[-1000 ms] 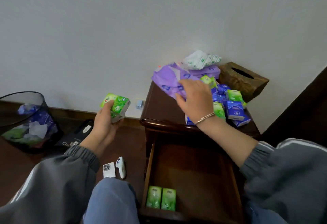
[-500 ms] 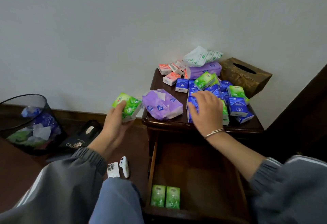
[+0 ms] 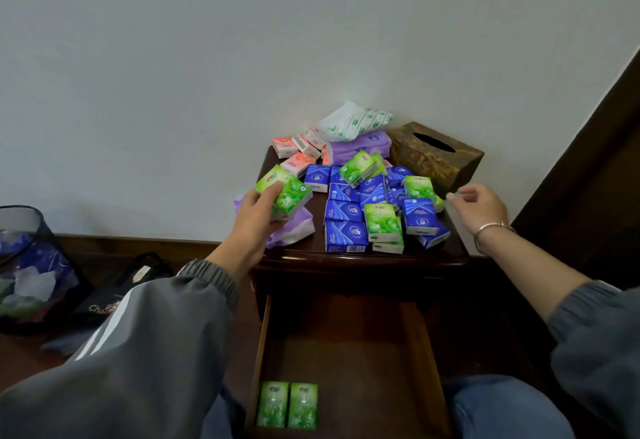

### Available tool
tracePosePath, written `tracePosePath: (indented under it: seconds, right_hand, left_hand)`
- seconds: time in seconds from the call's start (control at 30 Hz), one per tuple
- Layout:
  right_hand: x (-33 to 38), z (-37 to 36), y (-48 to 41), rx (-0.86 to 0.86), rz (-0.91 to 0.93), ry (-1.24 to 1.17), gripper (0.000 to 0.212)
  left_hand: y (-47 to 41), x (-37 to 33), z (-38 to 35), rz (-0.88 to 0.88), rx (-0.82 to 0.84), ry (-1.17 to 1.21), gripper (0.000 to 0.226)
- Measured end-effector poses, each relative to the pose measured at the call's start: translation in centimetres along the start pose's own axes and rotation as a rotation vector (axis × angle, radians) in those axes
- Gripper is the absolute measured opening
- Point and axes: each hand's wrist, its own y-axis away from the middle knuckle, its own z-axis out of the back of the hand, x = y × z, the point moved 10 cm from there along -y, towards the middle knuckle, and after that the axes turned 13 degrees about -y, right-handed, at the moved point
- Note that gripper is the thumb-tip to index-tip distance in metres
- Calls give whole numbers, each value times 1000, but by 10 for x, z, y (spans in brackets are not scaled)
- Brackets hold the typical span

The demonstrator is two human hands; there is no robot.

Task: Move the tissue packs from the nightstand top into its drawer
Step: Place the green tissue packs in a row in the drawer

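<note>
green wrapping marks the tissue pack (image 3: 287,192) gripped in the left hand (image 3: 254,222), whose fingers (image 3: 269,193) are curled round its near edge. just beneath them a purple soft pack (image 3: 294,230) lies at the nightstand's (image 3: 346,260) left front corner. the right hand (image 3: 483,204) is held empty, its fingers (image 3: 456,196) loosely curled and touching nothing, just right of the heap of blue and green packs (image 3: 346,216). below both hands the open drawer (image 3: 427,352) is seen, with two green packs (image 3: 287,404) laid side by side. as a likely risk, the purple pack could be nudged off the edge by the left fingers. the loose heap could also be toppled if a lower pack is pulled out.
</note>
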Motion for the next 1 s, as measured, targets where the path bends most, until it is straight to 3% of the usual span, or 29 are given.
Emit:
tracePosePath:
  seconds: [0.13,0.37,0.53,0.67,0.87,1.0]
  right_hand:
    - [-11,-24,-30,71,-155,29,51]
    - [-38,-56,-42,259,-486,-25,82]
    - [-44,-70,-43,333,-625,-8,68]
    - [-45,-75,-44,392,-686,43,69]
    - [-51,-87,-42,452,-768,-82,55]
    - [-53,-90,-48,436,-728,-189,39]
  left_hand:
    - [-2,25,-13,86,161,-53,36]
    - [0,38,-15,77,199,-68,33]
    - [-5,40,-16,82,255,-51,30]
    - [-9,44,-16,75,249,-82,29]
    - [-9,42,-17,48,257,-78,28]
    - [-8,42,-16,49,244,-95,31]
